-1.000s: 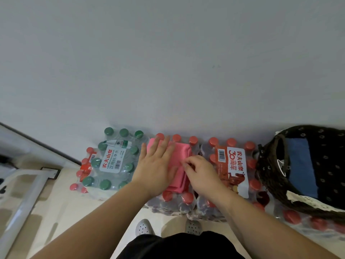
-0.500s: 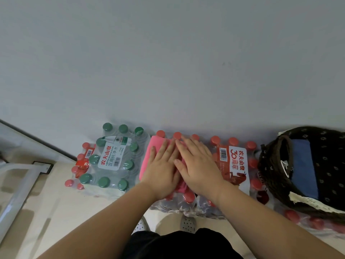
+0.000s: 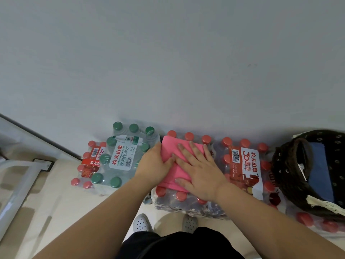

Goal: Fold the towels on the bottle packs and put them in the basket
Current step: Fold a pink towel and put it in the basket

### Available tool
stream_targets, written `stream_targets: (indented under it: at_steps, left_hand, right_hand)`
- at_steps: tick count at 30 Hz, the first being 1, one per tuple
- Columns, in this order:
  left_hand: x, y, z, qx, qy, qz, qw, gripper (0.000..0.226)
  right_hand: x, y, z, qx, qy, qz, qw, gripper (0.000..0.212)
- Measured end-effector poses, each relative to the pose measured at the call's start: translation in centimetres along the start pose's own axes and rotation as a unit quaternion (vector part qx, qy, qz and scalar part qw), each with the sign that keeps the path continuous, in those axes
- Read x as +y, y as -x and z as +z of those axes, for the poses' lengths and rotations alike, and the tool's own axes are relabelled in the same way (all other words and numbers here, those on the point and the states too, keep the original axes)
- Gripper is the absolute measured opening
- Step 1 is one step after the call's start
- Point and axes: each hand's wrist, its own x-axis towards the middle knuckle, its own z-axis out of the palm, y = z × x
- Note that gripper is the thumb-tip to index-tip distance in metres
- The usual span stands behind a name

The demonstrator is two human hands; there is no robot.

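Note:
A folded pink towel [image 3: 172, 146] lies on top of a pack of red-capped bottles [image 3: 179, 200] against the wall. My left hand [image 3: 152, 165] is at the towel's left edge, thumb on top and fingers curled round the edge. My right hand [image 3: 201, 171] lies flat on the towel's right half with the fingers spread, pressing it down. To the far right a dark woven basket [image 3: 283, 165] sits on another bottle pack, and a folded blue towel [image 3: 321, 165] lies inside it.
A green-capped bottle pack [image 3: 121, 156] stands to the left of the towel and a red-capped pack with a label [image 3: 246, 165] to the right. A white metal frame [image 3: 16, 184] is at the far left. My shoes [image 3: 141, 223] are just below the packs.
My left hand has slid off the top of the towel to its left edge. My right hand has spread flat across the towel. More of the pink towel's far part now shows.

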Motion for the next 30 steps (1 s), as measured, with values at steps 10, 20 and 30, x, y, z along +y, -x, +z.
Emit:
stream_targets:
  at_steps: [10, 20, 30]
  left_hand:
    - [0.2, -2.7, -2.4, -0.078, 0.052, -0.016, 0.995, 0.024]
    - [6.0, -7.4, -5.0, -0.143, -0.152, 0.179, 0.962, 0.034]
    - [1.8, 1.5, -0.6, -0.126, -0.198, 0.242, 0.942, 0.068]
  right_hand:
    - [-0.2, 3.5, -1.8, 0.022, 0.001, -0.057, 0.998, 0.072]
    - [-2.8, 1.5, -0.8, -0.058, -0.027, -0.011, 0.998, 0.08]
    - [0.1, 4.1, -0.6, 0.146, -0.207, -0.062, 0.965, 0.047]
